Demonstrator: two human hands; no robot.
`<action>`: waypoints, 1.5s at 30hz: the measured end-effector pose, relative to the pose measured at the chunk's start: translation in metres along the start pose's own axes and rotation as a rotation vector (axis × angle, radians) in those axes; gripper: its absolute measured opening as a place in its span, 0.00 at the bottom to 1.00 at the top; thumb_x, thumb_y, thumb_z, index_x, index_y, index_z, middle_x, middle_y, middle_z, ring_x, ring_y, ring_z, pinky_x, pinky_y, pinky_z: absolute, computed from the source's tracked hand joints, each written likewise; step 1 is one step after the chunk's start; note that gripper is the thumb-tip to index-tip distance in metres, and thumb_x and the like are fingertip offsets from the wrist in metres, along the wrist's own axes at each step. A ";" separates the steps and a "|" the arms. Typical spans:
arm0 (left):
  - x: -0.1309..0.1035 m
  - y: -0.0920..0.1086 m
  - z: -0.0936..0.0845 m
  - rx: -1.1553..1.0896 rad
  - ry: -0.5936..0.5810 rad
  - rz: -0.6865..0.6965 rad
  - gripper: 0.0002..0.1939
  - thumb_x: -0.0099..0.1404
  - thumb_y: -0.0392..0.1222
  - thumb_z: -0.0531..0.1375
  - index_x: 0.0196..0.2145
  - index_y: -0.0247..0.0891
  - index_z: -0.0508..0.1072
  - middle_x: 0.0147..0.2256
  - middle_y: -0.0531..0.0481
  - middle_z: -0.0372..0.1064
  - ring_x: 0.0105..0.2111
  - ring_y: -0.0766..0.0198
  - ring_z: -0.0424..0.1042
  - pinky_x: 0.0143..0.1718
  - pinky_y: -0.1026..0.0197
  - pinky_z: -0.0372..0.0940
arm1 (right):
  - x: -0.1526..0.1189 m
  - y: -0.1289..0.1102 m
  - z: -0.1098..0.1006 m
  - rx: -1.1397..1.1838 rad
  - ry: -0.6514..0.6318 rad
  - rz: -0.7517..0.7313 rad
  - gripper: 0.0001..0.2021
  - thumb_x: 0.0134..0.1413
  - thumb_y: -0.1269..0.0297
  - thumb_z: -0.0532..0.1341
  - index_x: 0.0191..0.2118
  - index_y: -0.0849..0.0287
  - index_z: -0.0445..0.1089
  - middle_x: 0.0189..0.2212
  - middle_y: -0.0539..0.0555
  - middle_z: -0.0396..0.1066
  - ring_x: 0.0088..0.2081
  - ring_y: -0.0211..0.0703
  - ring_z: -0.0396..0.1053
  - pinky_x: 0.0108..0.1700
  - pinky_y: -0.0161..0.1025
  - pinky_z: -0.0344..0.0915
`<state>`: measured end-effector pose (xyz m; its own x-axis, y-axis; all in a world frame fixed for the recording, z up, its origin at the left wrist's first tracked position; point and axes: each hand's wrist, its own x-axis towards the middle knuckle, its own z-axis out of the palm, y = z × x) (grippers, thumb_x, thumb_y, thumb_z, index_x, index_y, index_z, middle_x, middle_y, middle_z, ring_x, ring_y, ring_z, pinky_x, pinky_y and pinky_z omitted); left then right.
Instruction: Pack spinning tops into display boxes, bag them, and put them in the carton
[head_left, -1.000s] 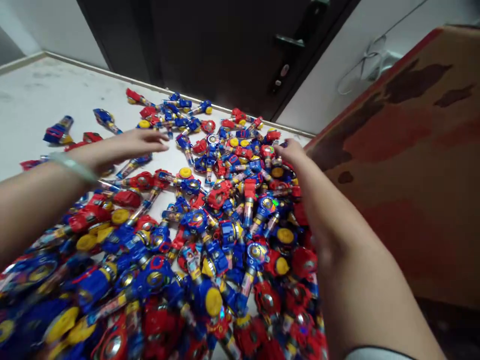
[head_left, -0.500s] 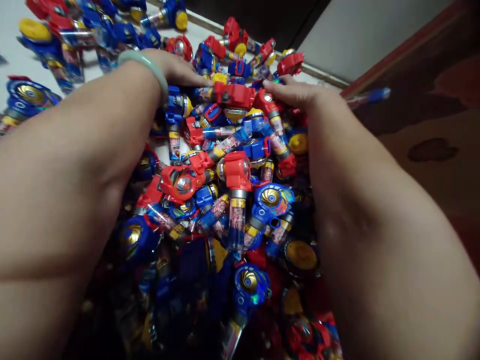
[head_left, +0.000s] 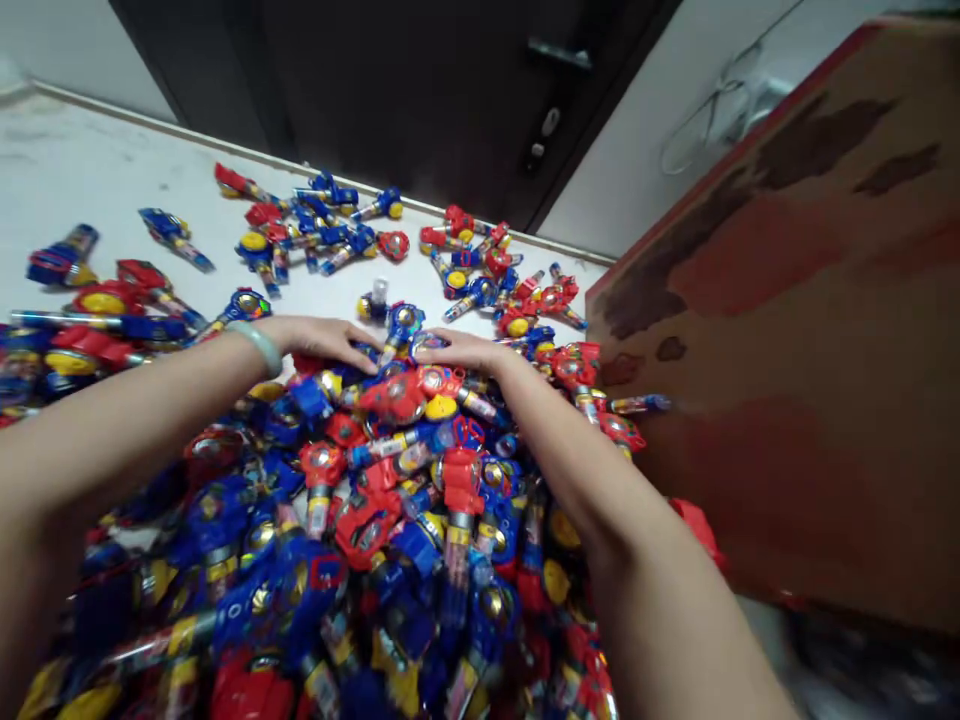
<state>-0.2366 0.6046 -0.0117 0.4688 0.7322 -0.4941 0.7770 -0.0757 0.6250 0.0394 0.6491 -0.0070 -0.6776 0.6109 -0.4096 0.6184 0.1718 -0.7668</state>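
A large heap of red and blue plastic toys [head_left: 459, 480], each with a round head and a clear tube that seems to hold candy, spreads below me. At the heap's far side my left hand [head_left: 326, 340], a pale green bangle [head_left: 257, 345] on its wrist, lies with fingers stretched over the toys. Close by on the right, my right hand [head_left: 465, 350] rests open on the heap, its fingers by a blue toy [head_left: 429, 343]. Between both hands stands another blue toy [head_left: 405, 320]. Neither hand is wrapped around anything.
Loose toys [head_left: 330, 225] lie scattered on the white floor [head_left: 112, 170] beyond the heap. A dark door [head_left: 405, 90] with a handle closes off the back. On the right stands a large brown cardboard box [head_left: 750, 350] with stained patches.
My view has pulled up and back, showing more floor, the door and the box. Both hands remain at the heap's far side, closer together in the picture.
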 end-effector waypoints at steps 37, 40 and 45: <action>-0.382 0.124 0.293 0.196 0.746 0.193 0.15 0.66 0.45 0.61 0.48 0.37 0.76 0.60 0.46 0.67 0.63 0.48 0.59 0.69 0.38 0.48 | -0.342 -0.262 0.250 -0.374 0.216 -0.497 0.12 0.56 0.58 0.65 0.43 0.59 0.75 0.41 0.42 0.75 0.64 0.56 0.63 0.58 0.48 0.65; -0.389 0.187 0.372 -0.392 0.726 0.421 0.23 0.66 0.57 0.61 0.51 0.38 0.73 0.54 0.42 0.72 0.56 0.52 0.69 0.61 0.47 0.63 | -0.419 -0.212 0.307 0.099 0.221 -0.614 0.21 0.61 0.53 0.62 0.54 0.60 0.70 0.47 0.49 0.76 0.56 0.48 0.73 0.60 0.48 0.70; -0.366 0.252 0.498 -0.968 0.298 0.571 0.29 0.58 0.67 0.64 0.41 0.37 0.71 0.35 0.42 0.74 0.36 0.57 0.75 0.41 0.53 0.71 | -0.480 -0.110 0.383 0.536 0.300 -0.458 0.36 0.60 0.32 0.50 0.67 0.46 0.50 0.58 0.56 0.70 0.57 0.50 0.72 0.51 0.51 0.76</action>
<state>-0.0033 -0.0192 0.0254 0.4296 0.8985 0.0896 -0.2212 0.0085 0.9752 0.1443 0.0411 0.0843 -0.6357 0.7655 0.0999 -0.0274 0.1069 -0.9939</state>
